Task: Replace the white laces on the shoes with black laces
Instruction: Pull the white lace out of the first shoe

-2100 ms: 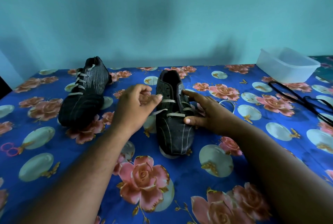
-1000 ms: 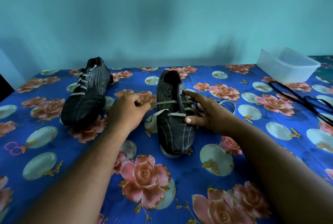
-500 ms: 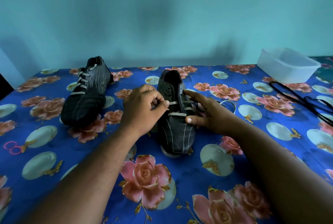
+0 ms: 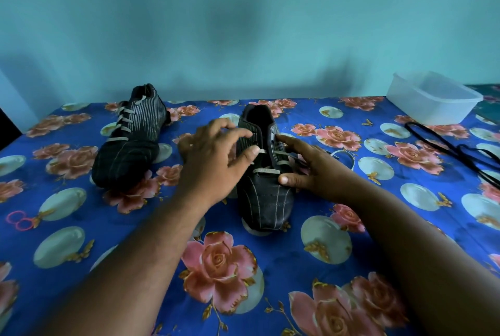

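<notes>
Resting on the blue flowered cloth (image 4: pixel 284 262), the near shoe (image 4: pixel 266 195) points its toe toward the person, its white lace (image 4: pixel 266 171) partly undone, with only the lower rows crossing the tongue and a loose loop of it lying on the cloth just right of the shoe. The left hand (image 4: pixel 213 162) hangs over the shoe's left side with its fingers spread and loosely bent; the thumb tip sits right at a short end of white lace near the eyelets, but whether it pinches that end cannot be told. The right hand (image 4: pixel 316 170) lies flat against the shoe's right side, fingers straight, forefinger reaching up along the eyelets and thumb pressing near the lowest lace row. The second shoe (image 4: pixel 130 143) stands well apart to the left, fully laced in white. Far right, black laces (image 4: pixel 454 149) lie in a loose tangle on the cloth, near a clear plastic box (image 4: pixel 433 100) at the back corner. Pink scissors (image 4: pixel 20 220) lie at the left edge.
</notes>
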{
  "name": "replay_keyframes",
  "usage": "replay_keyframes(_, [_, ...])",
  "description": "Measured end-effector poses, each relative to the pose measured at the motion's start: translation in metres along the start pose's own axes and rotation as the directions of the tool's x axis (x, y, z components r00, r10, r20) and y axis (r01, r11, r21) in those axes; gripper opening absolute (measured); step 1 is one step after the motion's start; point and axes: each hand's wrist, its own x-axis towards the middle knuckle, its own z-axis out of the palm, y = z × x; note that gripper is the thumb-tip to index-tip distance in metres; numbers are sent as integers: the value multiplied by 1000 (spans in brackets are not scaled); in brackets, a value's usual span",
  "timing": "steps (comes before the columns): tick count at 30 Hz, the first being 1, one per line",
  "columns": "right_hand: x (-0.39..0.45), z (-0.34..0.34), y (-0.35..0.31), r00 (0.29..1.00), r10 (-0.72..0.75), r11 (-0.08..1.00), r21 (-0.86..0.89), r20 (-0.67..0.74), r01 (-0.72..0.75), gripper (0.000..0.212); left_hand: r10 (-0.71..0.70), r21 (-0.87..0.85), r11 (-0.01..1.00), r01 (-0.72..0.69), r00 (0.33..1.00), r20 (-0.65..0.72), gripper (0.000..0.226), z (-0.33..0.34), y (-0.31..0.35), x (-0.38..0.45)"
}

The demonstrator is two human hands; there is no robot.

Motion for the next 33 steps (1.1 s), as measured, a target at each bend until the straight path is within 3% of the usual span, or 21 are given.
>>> replay_keyframes(4, [1,0,1,1000,-20,1000,-8,-3,20,99,56,1,998,-56,998,3,33,4,6,0])
replay_keyframes(8, [3,1,3,1000,-27,999,20,6,27,96,-64,-152,986,74,996,68,26,3,-6,2])
replay_keyframes(14, [9,4,11,1000,-18,1000,20,0,18,95,-255,-57,965,257,966,39,20,-10,-27,4])
replay_keyframes(16, [9,4,12,1000,-20,1000,19,-5,20,95,-228,-63,971,229,974,15,17,-6,-30,4])
replay_keyframes(20, [10,4,14,1000,-27,999,19,-7,27,95,-68,-198,977,75,997,41,48,-1,-14,3])
replay_keyframes(22, [10,4,14,1000,-24,1000,10,-6,24,96,40,-186,982,-29,998,57,43,2,-4,0])
replay_keyframes(25, [10,4,14,1000,-25,1000,7,-8,25,96,63,-191,980,-50,996,66,27,3,-1,1])
replay_keyframes(27, [9,4,12,1000,-26,1000,7,-5,26,96,-16,-288,957,42,996,93,21,1,-5,1])
replay_keyframes(30, [9,3,12,999,-34,999,10,4,34,95,-268,-451,843,293,956,120,28,-9,-13,4])
replay_keyframes(33, [9,3,12,999,-37,999,12,3,37,96,-386,-353,853,385,920,70,41,-14,-24,4])
